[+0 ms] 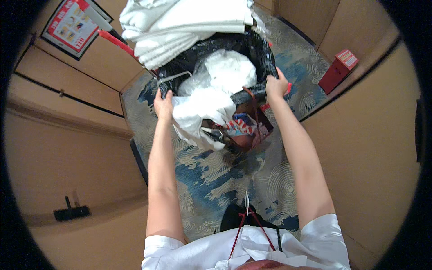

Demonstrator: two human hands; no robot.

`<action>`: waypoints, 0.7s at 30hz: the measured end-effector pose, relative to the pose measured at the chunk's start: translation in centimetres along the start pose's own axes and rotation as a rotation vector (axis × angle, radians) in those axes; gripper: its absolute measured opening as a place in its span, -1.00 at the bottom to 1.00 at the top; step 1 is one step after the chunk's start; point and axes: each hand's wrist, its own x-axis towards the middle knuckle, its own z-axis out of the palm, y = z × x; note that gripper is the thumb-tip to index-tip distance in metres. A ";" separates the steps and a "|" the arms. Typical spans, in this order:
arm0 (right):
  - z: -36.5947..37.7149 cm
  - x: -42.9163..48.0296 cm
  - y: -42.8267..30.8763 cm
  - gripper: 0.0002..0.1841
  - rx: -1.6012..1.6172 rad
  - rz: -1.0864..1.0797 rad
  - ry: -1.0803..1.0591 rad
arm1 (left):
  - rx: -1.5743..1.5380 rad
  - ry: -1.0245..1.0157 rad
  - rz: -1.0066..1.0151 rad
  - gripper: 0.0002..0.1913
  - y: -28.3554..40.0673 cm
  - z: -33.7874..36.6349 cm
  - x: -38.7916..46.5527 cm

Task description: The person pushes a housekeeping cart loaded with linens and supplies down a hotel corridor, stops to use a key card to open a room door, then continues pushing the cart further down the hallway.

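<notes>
My left hand (164, 105) grips the near left corner of a cart or bin lined with a black plastic bag (261, 50). My right hand (276, 85) holds its near right rim. Inside the liner lies a clear plastic bag with white contents (231, 69). Across the far side rests a stack of folded white linens (189, 20). A white cloth or bag (204, 109) hangs over the near edge by my left hand. Below the near rim hangs a dark red bag (246, 141) with a brown strap, holding a red, white and blue item (240, 124).
Patterned carpet (236, 175) runs between corridor walls. A red box (338, 71) stands on the floor by the right wall. On the left are a door with a black handle (71, 213) and a framed sign (72, 28). A red-ended pole (114, 42) sticks out left of the linens.
</notes>
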 end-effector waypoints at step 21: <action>-3.0 -6.2 -3.0 -0.50 0.009 0.007 0.095 | -0.111 -0.094 0.165 -0.52 -3.0 -1.5 1.7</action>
